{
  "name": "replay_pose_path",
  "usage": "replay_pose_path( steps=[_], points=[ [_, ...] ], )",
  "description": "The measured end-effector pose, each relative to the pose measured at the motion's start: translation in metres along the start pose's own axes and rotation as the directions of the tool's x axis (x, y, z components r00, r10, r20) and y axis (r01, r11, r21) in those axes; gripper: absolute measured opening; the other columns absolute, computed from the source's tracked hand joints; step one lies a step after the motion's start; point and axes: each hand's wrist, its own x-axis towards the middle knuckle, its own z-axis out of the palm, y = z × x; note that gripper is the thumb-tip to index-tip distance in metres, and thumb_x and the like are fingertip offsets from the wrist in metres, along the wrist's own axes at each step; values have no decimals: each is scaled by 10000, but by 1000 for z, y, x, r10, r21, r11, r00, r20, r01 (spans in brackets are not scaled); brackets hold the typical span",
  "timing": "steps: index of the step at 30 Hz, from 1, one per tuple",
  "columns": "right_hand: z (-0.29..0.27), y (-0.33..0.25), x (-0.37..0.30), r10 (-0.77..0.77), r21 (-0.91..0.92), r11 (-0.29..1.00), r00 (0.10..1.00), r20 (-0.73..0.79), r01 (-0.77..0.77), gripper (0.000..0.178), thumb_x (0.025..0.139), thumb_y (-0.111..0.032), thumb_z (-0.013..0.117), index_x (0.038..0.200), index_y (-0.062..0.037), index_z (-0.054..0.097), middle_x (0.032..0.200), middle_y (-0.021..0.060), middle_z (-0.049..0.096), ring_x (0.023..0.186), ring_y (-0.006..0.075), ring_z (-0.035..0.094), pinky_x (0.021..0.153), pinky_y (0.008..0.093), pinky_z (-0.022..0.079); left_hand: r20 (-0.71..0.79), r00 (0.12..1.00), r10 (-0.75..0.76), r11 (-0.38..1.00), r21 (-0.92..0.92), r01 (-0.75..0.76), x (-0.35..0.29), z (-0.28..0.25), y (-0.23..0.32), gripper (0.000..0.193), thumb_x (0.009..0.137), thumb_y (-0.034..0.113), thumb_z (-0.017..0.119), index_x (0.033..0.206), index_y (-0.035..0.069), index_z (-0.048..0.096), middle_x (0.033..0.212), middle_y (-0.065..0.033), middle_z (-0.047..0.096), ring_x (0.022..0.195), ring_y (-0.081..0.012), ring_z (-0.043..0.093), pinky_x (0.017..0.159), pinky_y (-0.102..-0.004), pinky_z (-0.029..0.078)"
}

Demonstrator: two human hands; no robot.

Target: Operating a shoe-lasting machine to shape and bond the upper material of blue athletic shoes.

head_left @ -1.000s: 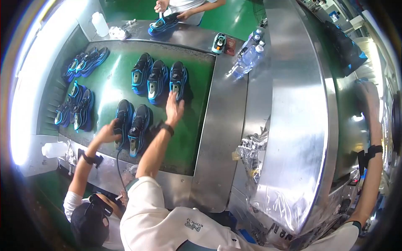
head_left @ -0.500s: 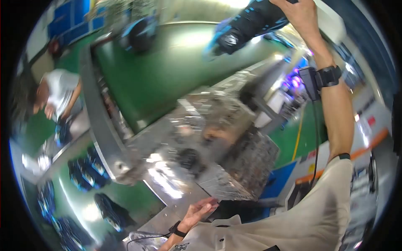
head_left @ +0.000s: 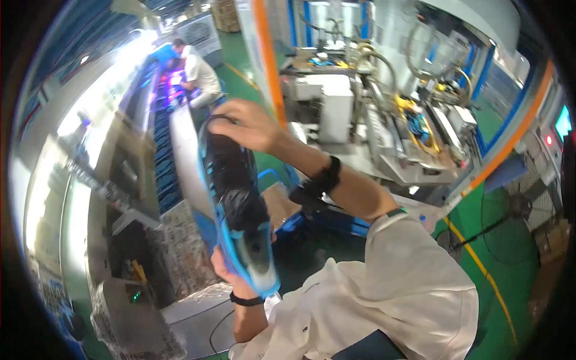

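A black shoe with a bright blue edge [head_left: 233, 180] is held up in front of me, tilted lengthwise. A grey part with a small dark hole shows in its opening at the near end. Over the far end, my right hand [head_left: 249, 126] is closed, its fingers curled round the tip. My left hand [head_left: 227, 269] grips the near part from the left side and below. The shoe hides most of the left fingers. Both wrists wear black bands, and a dark box hangs at the right one.
To the left runs a conveyor [head_left: 187, 156] beside a row of dark blue-trimmed shoes [head_left: 165, 162]. A co-worker in a white shirt [head_left: 201, 75] is at its far end. A machine with hoses [head_left: 384, 114] stands ahead right, a floor fan [head_left: 519, 207] at the right.
My view has swung to the right, from the green-belted machine to the conveyor. The right hand has brought the shoe nearer and lower. My left hand, free before, now holds it too.
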Motion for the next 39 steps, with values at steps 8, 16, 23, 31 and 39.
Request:
replay_pose_path(
  steps=[8,16,23,31,39],
  points=[
    [-192,41,-269,411,358,885,860,-304,-297,765,751,-414,736,1365,-45,469,1223,120,599,1074,184,577,906,319,463,-41,986,-163,872,461,163,90,56,-200,704,835,206,617,1440,-35,350,1394,-167,471,1265,-265,481,1079,-382,358],
    [-336,78,-394,509,420,845,257,-821,-331,586,675,-56,789,1223,-15,584,981,40,644,851,113,596,803,254,483,227,799,-556,596,779,193,210,98,-375,583,934,220,595,1407,-46,381,1250,-107,565,1096,-156,542,954,-293,425],
    [-407,47,-451,138,89,889,76,-988,-449,593,685,-55,748,1242,13,554,1094,68,605,952,147,580,884,275,458,68,940,-334,-25,996,-81,387,33,-569,504,771,411,718,945,-59,661,941,-259,679,885,-381,662,776,-449,505],
    [-434,44,-461,-47,1,688,-46,-998,-726,563,667,2,665,1218,45,556,1100,99,608,948,177,585,886,306,471,69,972,-224,-141,985,-102,432,21,-666,322,712,194,654,926,-45,621,917,-295,660,879,-434,653,793,-496,526],
    [-591,120,-335,46,-188,295,211,-976,-937,563,641,-212,779,1138,6,631,978,142,683,864,198,641,811,307,504,-310,582,-752,467,371,802,407,41,-543,216,822,108,683,953,-62,656,858,-144,689,701,-240,691,583,-388,603]
  ],
)
